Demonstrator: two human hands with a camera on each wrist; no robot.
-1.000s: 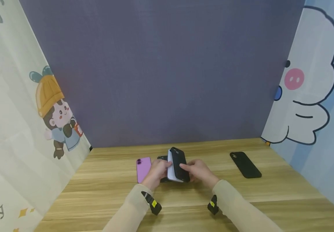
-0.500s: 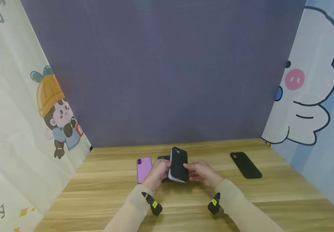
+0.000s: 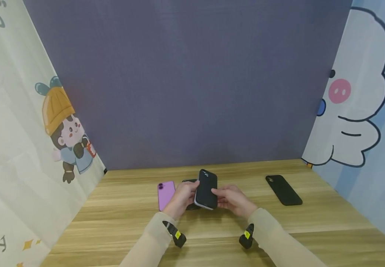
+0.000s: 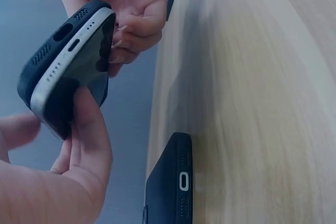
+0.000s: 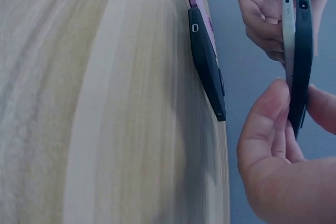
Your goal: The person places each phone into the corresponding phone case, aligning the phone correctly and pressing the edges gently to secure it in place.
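A black phone case [image 3: 208,190] is held up above the table, its back with the camera opening facing the head camera. Behind it lies a white-edged phone [image 4: 71,59], screen outward in the left wrist view. A narrow gap runs between phone and case at the port end. My left hand [image 3: 181,197] pinches the pair at the left edge, thumb on the case's upper left side. From the right, my right hand [image 3: 234,199] pinches the other long edge, thumb on the case's back, fingers against the phone [image 5: 288,32].
A purple phone [image 3: 166,193] lies on the wooden table [image 3: 112,222] left of the hands. Under the held pair, partly covered, is a phone in a black case [image 4: 170,182]. Another black phone case [image 3: 283,190] lies at the right. A grey panel [image 3: 192,81] stands behind.
Phone and case have come closer together, and the white strip has narrowed. The pair has turned to face the camera more. My left thumb has moved up onto the case; the right hand shifted slightly right.
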